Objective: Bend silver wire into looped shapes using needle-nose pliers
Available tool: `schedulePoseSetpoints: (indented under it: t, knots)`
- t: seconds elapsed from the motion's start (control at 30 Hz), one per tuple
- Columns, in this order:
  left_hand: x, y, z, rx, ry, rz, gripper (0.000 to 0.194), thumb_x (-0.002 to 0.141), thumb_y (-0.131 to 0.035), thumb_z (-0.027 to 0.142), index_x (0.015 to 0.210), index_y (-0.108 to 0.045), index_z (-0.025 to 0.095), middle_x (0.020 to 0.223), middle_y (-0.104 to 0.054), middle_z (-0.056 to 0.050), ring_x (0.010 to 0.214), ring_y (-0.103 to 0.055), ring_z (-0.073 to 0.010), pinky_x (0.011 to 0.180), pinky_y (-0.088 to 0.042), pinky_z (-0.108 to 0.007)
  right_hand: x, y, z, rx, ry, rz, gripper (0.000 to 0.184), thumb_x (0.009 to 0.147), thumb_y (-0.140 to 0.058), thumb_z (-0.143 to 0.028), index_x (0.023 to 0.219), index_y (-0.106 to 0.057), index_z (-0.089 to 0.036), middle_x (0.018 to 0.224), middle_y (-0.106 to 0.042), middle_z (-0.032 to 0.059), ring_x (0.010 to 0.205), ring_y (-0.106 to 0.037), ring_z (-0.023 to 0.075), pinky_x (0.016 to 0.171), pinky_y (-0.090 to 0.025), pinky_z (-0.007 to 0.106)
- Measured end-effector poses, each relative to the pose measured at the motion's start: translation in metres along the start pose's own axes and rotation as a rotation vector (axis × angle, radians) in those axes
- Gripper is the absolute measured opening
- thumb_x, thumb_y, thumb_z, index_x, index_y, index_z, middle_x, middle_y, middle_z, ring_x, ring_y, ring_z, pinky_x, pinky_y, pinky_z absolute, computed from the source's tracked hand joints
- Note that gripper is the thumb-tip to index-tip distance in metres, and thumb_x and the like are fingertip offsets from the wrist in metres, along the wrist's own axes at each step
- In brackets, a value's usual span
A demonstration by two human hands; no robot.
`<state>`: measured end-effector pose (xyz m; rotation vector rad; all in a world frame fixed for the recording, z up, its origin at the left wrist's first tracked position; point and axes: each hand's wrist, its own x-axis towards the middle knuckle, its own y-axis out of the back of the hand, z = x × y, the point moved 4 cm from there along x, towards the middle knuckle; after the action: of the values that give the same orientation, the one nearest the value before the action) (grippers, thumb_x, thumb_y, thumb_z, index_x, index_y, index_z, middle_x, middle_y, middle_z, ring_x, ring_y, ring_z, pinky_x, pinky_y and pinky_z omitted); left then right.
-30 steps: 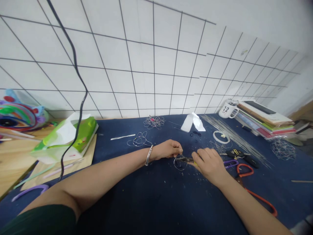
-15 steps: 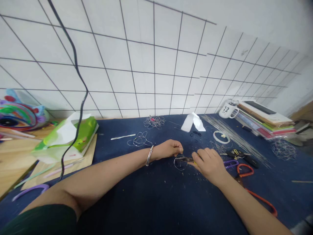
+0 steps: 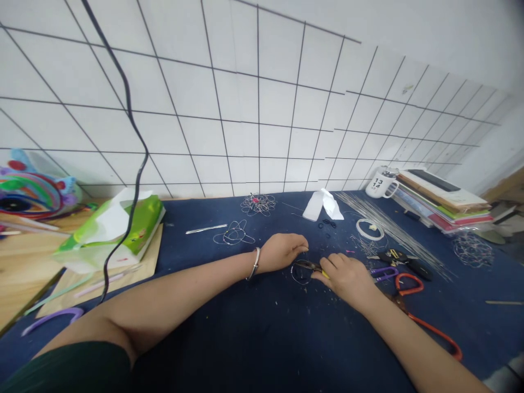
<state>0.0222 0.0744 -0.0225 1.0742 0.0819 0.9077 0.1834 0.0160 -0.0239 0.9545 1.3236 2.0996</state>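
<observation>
My right hand [image 3: 347, 278] is closed round the yellow handles of a pair of pliers [image 3: 308, 265], whose dark jaws point left. Against the jaws lies a thin wire loop [image 3: 301, 281] with small light beads on its left side. My left hand [image 3: 284, 252], with a silver bangle at the wrist, has its thumb and fingertips pinched together just above the loop. What the left fingertips hold is too fine to make out, though it sits right by the wire. Several wire loops [image 3: 234, 233] lie beyond my left forearm.
Orange-handled scissors [image 3: 434, 330], purple-handled scissors [image 3: 385, 273] and keys [image 3: 399, 256] lie right of my right hand. Behind them are a white coil [image 3: 370, 229] and long metal wires [image 3: 393, 232]. A mug [image 3: 380, 185] stands by stacked books [image 3: 446, 199]. Tissues [image 3: 118, 224] sit left.
My right hand has shifted slightly and the pliers' jaws now look parted from my left fingertips. My left hand has turned a little, its fingers angled more downward.
</observation>
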Motion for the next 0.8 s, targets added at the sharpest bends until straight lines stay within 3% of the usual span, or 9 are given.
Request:
schedulePoseSetpoints:
  t: [0.27, 0.47, 0.67, 0.8]
  knots:
    - [-0.004, 0.001, 0.002, 0.122, -0.175, 0.03, 0.023, 0.089, -0.034, 0.026, 0.09, -0.055, 0.017, 0.085, -0.062, -0.003, 0.078, -0.056, -0.0121, 0.07, -0.04, -0.022, -0.002, -0.009, 0.0, 0.083, -0.09, -0.095, 0.038, 0.086, -0.035, -0.05, 0.076, -0.056, -0.019, 0.067, -0.057, 0.0021, 0.059, -0.053, 0.0136, 0.051, -0.022, 0.026]
    - [-0.005, 0.001, 0.006, 0.156, -0.301, 0.003, 0.021, 0.088, -0.035, 0.023, 0.089, -0.055, 0.017, 0.079, -0.06, -0.002, 0.073, -0.053, -0.0113, 0.065, -0.039, -0.021, -0.002, -0.011, 0.002, 0.169, -0.116, -0.178, 0.042, 0.086, -0.032, -0.053, 0.075, -0.055, -0.02, 0.069, -0.061, 0.002, 0.063, -0.057, 0.0147, 0.052, -0.027, 0.025]
    - [-0.006, -0.001, 0.005, 0.14, -0.289, -0.011, 0.023, 0.088, -0.034, 0.024, 0.09, -0.055, 0.017, 0.081, -0.06, -0.003, 0.075, -0.054, -0.012, 0.067, -0.039, -0.021, -0.002, -0.011, 0.003, 0.199, -0.132, -0.215, 0.041, 0.085, -0.032, -0.054, 0.076, -0.056, -0.021, 0.071, -0.061, 0.0016, 0.066, -0.059, 0.0156, 0.054, -0.032, 0.025]
    - [-0.002, -0.001, -0.004, 0.081, -0.183, 0.026, 0.022, 0.088, -0.035, 0.025, 0.091, -0.055, 0.018, 0.086, -0.061, -0.003, 0.08, -0.055, -0.012, 0.072, -0.04, -0.022, 0.001, -0.008, 0.005, 0.187, -0.158, -0.196, 0.04, 0.084, -0.034, -0.054, 0.083, -0.057, -0.021, 0.075, -0.059, 0.0031, 0.071, -0.058, 0.0167, 0.058, -0.035, 0.026]
